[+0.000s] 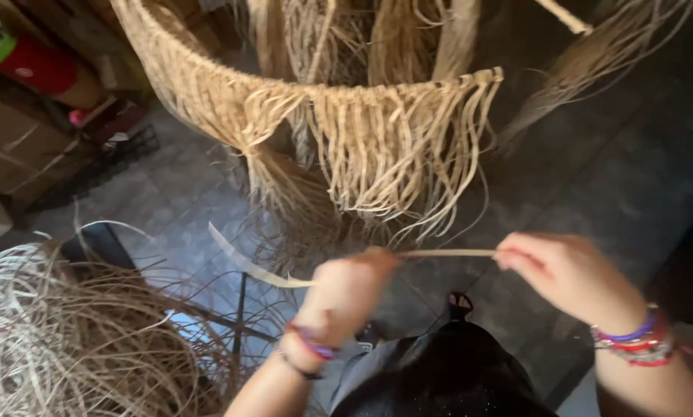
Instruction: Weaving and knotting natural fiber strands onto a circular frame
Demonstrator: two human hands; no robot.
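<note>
Seen from above, looking down at two bare hands at work with pale natural fibre. Left hand point(345, 289), blurred, closed in a loose fist around one end of a flat straw-coloured strip point(447, 253); right hand point(564, 272) pinching the other end between thumb and fingers point(516, 259). Strip stretched taut and level between the two hands, low in the view, just under the hanging fringe. Loose tail of the strip point(246, 262) curling out to the left past the left fist, wide and ribbon-like.

Step in hand, by the look of it: pulling a single strand straight, readying it for weaving or tying. Next move likely calling for steady tension at both ends and a lift toward the woven band above, with care against snapping or splitting a dry, brittle strip.

Above the hands, a half-made woven piece point(231, 85): a curved band of tight, flat plaiting, with a fringe of unwoven strands point(393, 154) dangling down, thin, papery, slightly kinked. More loose bundles hanging behind it, too blurred for detail.

Lower left, a large tangled heap of the same fibre point(61, 332), wiry and matted. Grey tiled floor point(632, 170) beneath. Beaded bracelets on the right wrist point(640, 340) in red, purple and white; a darker band on the left wrist point(309, 347). Dark clothing point(447, 378) at the bottom edge. Upper left, cardboard boxes point(15, 147) and a red container point(38, 66), out of focus.
</note>
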